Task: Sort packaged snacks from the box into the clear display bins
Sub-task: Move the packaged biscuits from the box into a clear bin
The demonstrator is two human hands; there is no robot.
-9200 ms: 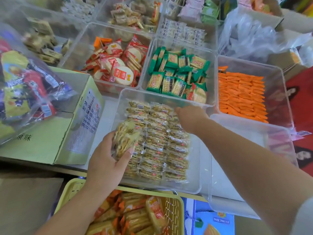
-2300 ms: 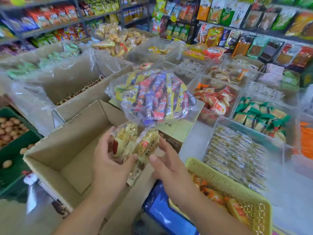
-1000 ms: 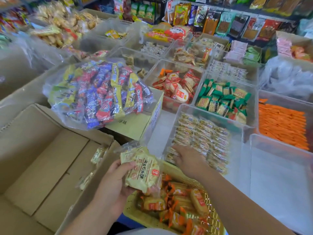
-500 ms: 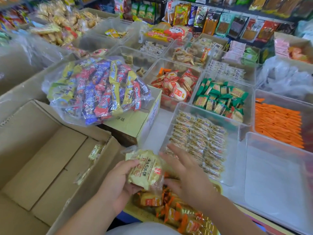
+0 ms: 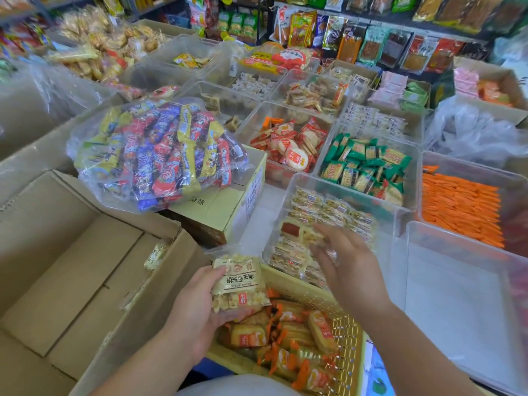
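Left hand [image 5: 194, 307] grips a small stack of pale snack packets [image 5: 240, 281], thumb on the printed face, held above the near corner of a yellow basket [image 5: 350, 332] full of orange-wrapped cakes [image 5: 285, 335]. Right hand [image 5: 353, 270] is over the near end of the clear bin [image 5: 343, 190], where matching packets lie in rows. Its fingers are spread, and 1 tilted packet [image 5: 297, 231] sits at its fingertips, but motion blur leaves it unclear whether they pinch it. To the left stands the open cardboard box [image 5: 71, 267], with 1 loose packet [image 5: 155, 254] against its right wall. Beyond it, a clear bag of mixed sweets [image 5: 157, 155] rests on a closed green carton [image 5: 220, 207].
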